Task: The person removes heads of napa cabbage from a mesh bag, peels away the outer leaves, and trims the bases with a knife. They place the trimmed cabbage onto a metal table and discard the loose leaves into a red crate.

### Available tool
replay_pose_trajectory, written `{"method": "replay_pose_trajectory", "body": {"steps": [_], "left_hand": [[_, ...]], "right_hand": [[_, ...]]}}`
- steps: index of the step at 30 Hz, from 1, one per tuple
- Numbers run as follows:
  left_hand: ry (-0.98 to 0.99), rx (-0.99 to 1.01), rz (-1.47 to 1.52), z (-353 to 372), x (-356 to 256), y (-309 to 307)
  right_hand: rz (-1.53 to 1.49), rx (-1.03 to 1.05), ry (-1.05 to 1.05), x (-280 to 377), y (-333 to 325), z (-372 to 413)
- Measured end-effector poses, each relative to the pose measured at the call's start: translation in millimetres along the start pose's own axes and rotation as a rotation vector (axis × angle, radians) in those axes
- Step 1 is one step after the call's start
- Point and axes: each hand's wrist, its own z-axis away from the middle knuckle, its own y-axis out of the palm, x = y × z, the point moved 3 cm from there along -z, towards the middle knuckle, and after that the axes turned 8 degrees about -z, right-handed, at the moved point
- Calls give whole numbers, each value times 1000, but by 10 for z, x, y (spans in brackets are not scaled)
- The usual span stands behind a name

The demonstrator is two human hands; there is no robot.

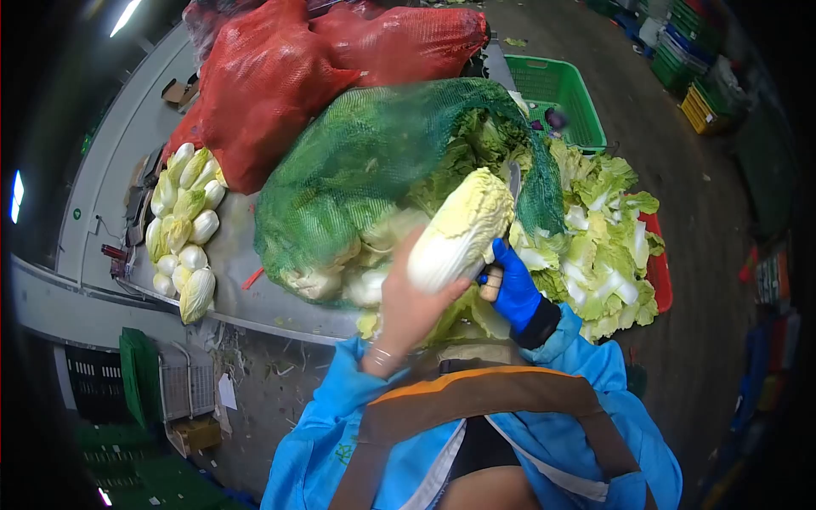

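Note:
A trimmed napa cabbage (463, 229), pale yellow at the top and white at the base, is held tilted over the table's front edge. My bare left hand (406, 297) is closed around its lower left side. In a blue fingerless glove, my right hand (517, 289) is closed on a knife (514, 178), whose grey blade rises at the cabbage's right side; its handle is mostly hidden. Behind the cabbage lies a green mesh sack (348, 161) with more napa cabbages in it. Loose outer leaves (595, 238) are heaped to the right of my gloved hand.
Trimmed napa cabbages (189, 217) are stacked at the left on the metal table (246, 302). Full red mesh sacks (272, 85) stand at the back. A green crate (582, 98) sits behind the leaf heap, and a red crate (659, 268) edge shows beside it.

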Motion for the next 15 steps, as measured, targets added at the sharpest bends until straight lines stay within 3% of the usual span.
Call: {"method": "replay_pose_trajectory", "body": {"steps": [2,6,8,11,12,13,15], "left_hand": [[161,-45,-37,89,30,61],[112,106,289,48,76,69],[232,-72,-128,-41,-79,25],[340,12,-153,-178,-262,34],[457,-158,-187,-185,-267,52],[457,-157,-187,-197,-199,51],[363,-365,-229,-197,-9,-47]], "right_hand": [[-114,96,0,-61,-155,-47],[17,75,-158,130,140,112],[167,104,-129,188,70,121],[363,68,-186,152,113,141],[304,85,-157,140,88,143],[244,99,-129,137,61,138],[290,100,-154,160,-19,118]]}}
